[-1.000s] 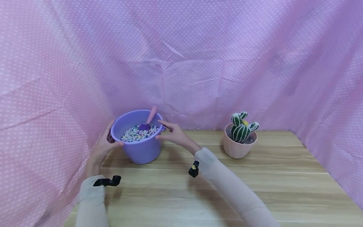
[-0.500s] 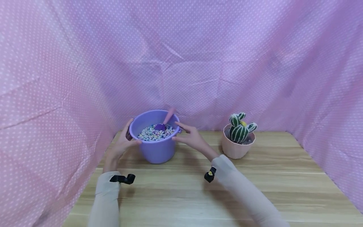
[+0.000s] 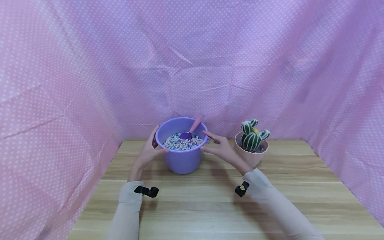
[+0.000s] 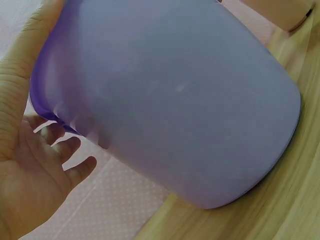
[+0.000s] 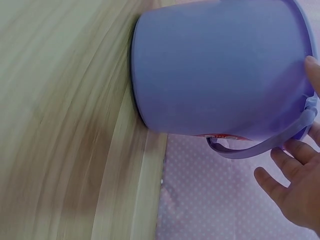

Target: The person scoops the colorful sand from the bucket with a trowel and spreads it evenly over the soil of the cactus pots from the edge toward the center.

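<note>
A lilac plastic bucket (image 3: pixel 183 161) stands on the wooden table, partly filled with small multicoloured beads (image 3: pixel 180 142). Stuck in the beads is a small toy shovel with a purple blade (image 3: pixel 185 135), its pink handle (image 3: pixel 196 123) leaning against the far right rim. My left hand (image 3: pixel 148 150) grips the bucket's left rim, thumb at the front and fingers round the side. On the opposite side, my right hand (image 3: pixel 220 146) holds the right rim between thumb and fingers. In the right wrist view, the bucket's carrying handle (image 5: pixel 265 145) hangs down beside the right fingers.
A potted cactus (image 3: pixel 251 142), in a pale pink pot (image 3: pixel 249 158), stands right of the bucket, partly behind my right wrist. Pink dotted cloth (image 3: pixel 192 73) hangs behind the wooden table (image 3: pixel 192 206) and along its sides.
Both hands have moved the bucket rightward along the table, from the left side toward the middle and closer to the cactus. The shovel and beads have travelled with it.
</note>
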`<move>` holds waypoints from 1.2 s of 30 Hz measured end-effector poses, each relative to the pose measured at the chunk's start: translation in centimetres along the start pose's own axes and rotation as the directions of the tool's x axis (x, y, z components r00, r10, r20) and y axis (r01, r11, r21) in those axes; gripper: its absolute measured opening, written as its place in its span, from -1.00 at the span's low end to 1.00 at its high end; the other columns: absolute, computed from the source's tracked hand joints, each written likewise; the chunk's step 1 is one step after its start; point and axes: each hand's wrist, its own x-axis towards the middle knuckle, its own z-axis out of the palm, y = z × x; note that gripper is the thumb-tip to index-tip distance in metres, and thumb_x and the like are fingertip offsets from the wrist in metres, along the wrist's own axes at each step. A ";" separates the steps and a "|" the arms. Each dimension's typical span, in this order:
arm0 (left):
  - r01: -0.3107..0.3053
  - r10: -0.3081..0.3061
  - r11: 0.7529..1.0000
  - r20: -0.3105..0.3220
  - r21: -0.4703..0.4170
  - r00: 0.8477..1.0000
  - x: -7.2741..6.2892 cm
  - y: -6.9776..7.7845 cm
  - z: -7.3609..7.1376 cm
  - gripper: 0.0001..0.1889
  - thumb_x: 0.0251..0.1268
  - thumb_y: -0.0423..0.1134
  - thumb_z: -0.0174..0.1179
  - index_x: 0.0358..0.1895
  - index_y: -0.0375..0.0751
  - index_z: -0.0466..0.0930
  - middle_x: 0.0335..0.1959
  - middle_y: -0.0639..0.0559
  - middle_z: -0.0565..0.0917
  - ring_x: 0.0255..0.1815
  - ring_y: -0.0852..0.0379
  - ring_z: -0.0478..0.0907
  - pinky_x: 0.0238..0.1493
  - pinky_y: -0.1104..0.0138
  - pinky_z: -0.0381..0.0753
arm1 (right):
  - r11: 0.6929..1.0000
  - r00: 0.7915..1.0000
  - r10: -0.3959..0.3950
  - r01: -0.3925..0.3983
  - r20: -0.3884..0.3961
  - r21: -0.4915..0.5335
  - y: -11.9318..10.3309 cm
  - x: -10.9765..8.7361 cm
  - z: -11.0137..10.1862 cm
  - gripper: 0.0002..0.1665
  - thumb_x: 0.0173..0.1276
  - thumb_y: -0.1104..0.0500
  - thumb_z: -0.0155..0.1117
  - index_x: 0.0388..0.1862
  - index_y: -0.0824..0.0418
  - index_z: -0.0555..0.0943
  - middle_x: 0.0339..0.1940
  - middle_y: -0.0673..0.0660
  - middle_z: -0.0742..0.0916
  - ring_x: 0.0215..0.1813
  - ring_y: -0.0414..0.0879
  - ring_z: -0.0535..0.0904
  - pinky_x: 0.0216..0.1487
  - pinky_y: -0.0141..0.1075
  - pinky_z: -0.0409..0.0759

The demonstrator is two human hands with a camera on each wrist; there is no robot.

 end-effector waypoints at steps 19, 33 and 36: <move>0.023 -0.023 0.977 -0.005 0.212 1.000 2.0 1.8 -0.8 0.11 0.22 -0.11 0.44 0.69 0.01 -0.18 0.72 -0.04 -0.12 0.70 -0.15 -0.08 0.68 -0.11 -0.03 | 0.984 0.997 -0.028 0.041 0.075 -0.174 -0.8 1.1 -1.7 -0.18 0.24 -0.05 0.54 0.46 0.08 0.50 0.67 0.18 0.25 0.65 0.20 0.16 0.58 0.22 0.23; 0.077 -0.092 0.936 0.029 0.342 0.995 2.6 2.7 0.0 0.03 0.29 -0.06 0.35 0.68 -0.12 -0.14 0.72 -0.12 -0.16 0.70 -0.23 -0.15 0.61 -0.26 0.01 | 0.903 0.963 -0.147 0.223 0.224 -0.366 -6.4 6.6 -4.1 -0.24 0.43 0.11 0.36 0.52 0.31 0.35 0.36 0.31 0.61 0.64 0.22 0.19 0.68 0.15 0.04; 0.062 -0.077 0.943 0.034 0.326 0.996 2.6 3.1 0.1 0.03 0.28 -0.07 0.36 0.67 -0.13 -0.13 0.71 -0.13 -0.13 0.69 -0.23 -0.11 0.61 -0.23 0.05 | 0.912 0.965 -0.111 0.193 0.237 -0.361 -6.9 8.1 -4.0 -0.24 0.44 0.18 0.33 0.53 0.36 0.29 0.11 0.24 0.75 0.62 0.17 0.23 0.71 0.07 0.00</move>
